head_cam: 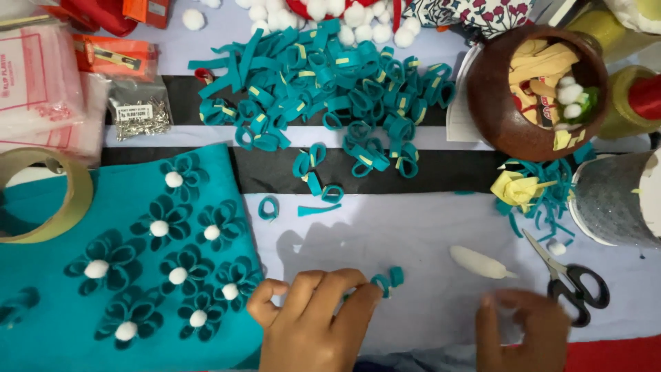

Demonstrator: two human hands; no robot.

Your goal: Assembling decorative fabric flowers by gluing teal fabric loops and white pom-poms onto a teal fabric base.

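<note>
Your left hand (313, 324) pinches small teal felt loops (387, 279) at its fingertips, just above the table (413, 227), beside the flowered teal cloth (62, 324). Your right hand (527, 331) is blurred, fingers curled near the scissors (575, 279); grip undetermined.

I note teal felt loops (387, 279) at my left hand (313, 320) fingertips; black-handled scissors (575, 282) beside right hand (523, 331) fingers; white pompoms (160, 228) on teal flowers (165, 224).
</note>
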